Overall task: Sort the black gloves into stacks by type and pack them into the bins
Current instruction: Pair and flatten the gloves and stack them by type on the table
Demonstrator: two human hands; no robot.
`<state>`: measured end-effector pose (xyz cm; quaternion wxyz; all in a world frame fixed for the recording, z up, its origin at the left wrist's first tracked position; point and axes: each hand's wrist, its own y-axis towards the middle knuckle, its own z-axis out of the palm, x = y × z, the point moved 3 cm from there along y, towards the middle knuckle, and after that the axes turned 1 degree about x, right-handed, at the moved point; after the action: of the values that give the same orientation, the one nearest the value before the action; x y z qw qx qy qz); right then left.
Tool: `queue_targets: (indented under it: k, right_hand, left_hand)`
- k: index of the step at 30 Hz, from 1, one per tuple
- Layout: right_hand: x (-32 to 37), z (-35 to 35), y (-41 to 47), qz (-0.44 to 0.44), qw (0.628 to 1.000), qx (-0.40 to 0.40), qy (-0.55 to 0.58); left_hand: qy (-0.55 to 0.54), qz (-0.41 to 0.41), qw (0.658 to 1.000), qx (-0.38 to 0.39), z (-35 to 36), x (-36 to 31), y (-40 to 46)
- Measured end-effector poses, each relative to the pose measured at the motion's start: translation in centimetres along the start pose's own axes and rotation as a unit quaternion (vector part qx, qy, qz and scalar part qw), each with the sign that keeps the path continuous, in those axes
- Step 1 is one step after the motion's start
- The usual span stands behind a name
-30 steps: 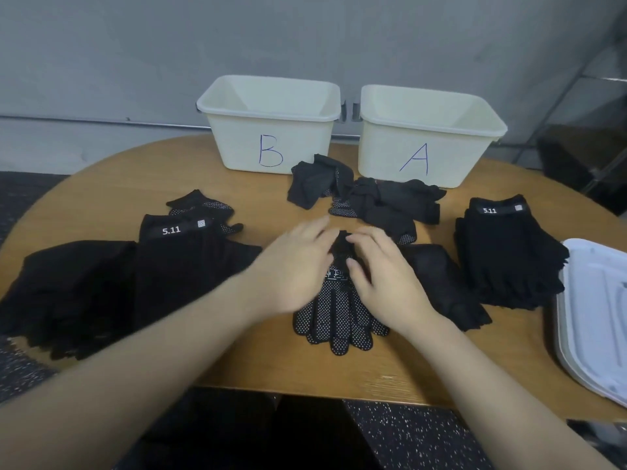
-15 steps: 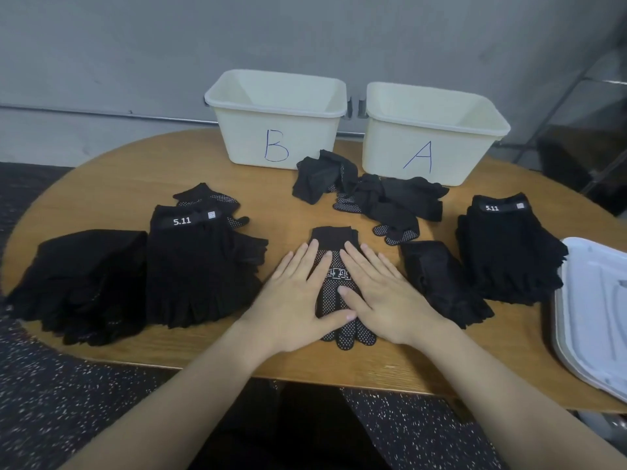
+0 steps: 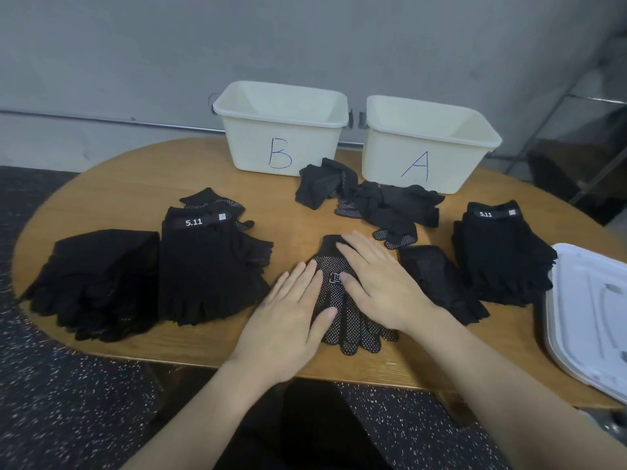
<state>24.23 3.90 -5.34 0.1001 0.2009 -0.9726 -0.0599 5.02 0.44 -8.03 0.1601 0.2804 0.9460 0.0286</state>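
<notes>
Near the front edge of the wooden table point(image 3: 142, 184), the left hand point(image 3: 288, 320) and the right hand point(image 3: 380, 283) lie flat, fingers straight and slightly spread, pressing the dotted glove stack point(image 3: 353, 330). Bare wood separates it from the fingerless 5.11 stack point(image 3: 207, 266) at left. Farther back stand bin B point(image 3: 281, 130) and bin A point(image 3: 427, 144), unsorted gloves point(image 3: 373, 205) just before them.
</notes>
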Motion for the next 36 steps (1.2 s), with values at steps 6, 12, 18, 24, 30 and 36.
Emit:
queue_targets:
  k: [6, 12, 18, 24, 30, 36]
  right_hand:
    - [-0.7, 1.9, 2.2, -0.04, 0.994, 0.097, 0.005]
    - [-0.8, 2.3, 2.1, -0.029, 0.996, 0.082, -0.015]
    - [-0.9, 2.2, 2.0, -0.011, 0.996, 0.088, 0.008]
    - [-1.5, -1.0, 2.6, 0.034, 0.987, 0.096, 0.121]
    - [-6.6, -6.1, 3.0, 0.155, 0.986, -0.06, -0.001]
    - [-9.1, -4.0, 3.3, 0.247, 0.968, -0.002, -0.039]
  left_hand:
    - [0.019, -0.021, 0.999, 0.017, 0.2, -0.2, -0.8]
    - [0.025, -0.038, 0.998, 0.041, -0.1, -0.6, -3.4]
    - [0.013, 0.022, 1.0, 0.008, 0.1, -1.6, -2.5]
    - [0.001, 0.021, 0.999, 0.025, -0.1, -1.4, -2.9]
    - [-0.012, 0.008, 0.999, 0.029, -0.4, -1.6, -2.5]
    - [-0.01, -0.023, 1.0, 0.013, 0.0, -1.3, -2.0]
